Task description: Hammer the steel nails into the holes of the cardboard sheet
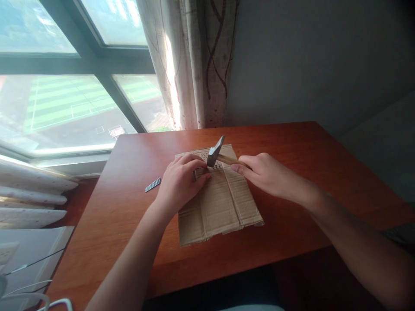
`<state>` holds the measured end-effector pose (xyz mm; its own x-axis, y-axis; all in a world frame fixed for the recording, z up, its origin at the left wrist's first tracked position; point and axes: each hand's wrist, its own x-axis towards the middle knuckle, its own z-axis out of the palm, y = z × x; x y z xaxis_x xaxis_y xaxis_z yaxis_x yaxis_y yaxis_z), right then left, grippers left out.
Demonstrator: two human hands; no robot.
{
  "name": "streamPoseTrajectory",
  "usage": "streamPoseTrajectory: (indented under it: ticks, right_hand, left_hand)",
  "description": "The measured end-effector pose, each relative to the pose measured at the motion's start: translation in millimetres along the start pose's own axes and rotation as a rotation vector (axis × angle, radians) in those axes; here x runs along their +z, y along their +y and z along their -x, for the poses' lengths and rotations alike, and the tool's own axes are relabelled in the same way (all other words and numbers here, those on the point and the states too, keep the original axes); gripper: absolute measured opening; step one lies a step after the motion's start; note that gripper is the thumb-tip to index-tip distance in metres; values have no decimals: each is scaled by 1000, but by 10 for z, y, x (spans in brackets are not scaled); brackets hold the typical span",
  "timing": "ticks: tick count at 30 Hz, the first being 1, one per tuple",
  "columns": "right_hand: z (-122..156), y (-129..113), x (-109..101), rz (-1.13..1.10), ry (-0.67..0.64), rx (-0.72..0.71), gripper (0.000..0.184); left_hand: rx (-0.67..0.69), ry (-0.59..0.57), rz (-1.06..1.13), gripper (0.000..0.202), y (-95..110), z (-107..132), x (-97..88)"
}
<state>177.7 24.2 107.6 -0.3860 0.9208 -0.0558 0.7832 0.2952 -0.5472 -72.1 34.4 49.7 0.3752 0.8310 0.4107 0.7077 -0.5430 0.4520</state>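
Note:
A hammer [214, 152] with a steel head and wooden handle hangs tilted over a cardboard sheet [217, 203]. My right hand [259, 170] is wrapped round the lower handle. Just left of the hammer head, my left hand [183, 177] rests on the cardboard with thumb and fingertips curled toward each other. Anything between those fingertips is too small or hidden to make out. Rows of small dark holes or dots show in the cardboard's upper part, partly covered by the hammer and fingers. Several thin grey metal pieces, apparently nails [153, 185], lie side by side left of my left hand.
The cardboard lies on a reddish-brown wooden table [292, 229]. Beyond its far edge are a patterned curtain [191, 65] and a grey wall [292, 65]. A large window [81, 65] stands at the left. White cables [39, 298] are at the lower left.

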Motion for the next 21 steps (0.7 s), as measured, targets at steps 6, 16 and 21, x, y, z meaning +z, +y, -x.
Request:
streamPoseTrajectory:
  ticks: [6, 16, 21]
  right_hand:
    - [28, 107, -32, -111, 211, -73, 51]
    - [-31, 336, 129, -844, 732, -121, 52]
    - [1, 420, 228, -870, 869, -163, 51]
  left_hand:
    - [-8, -14, -2, 13, 1, 0, 4]
    - [-9, -13, -13, 13, -18, 17, 17]
    - [0, -10, -38, 13, 25, 10, 0]
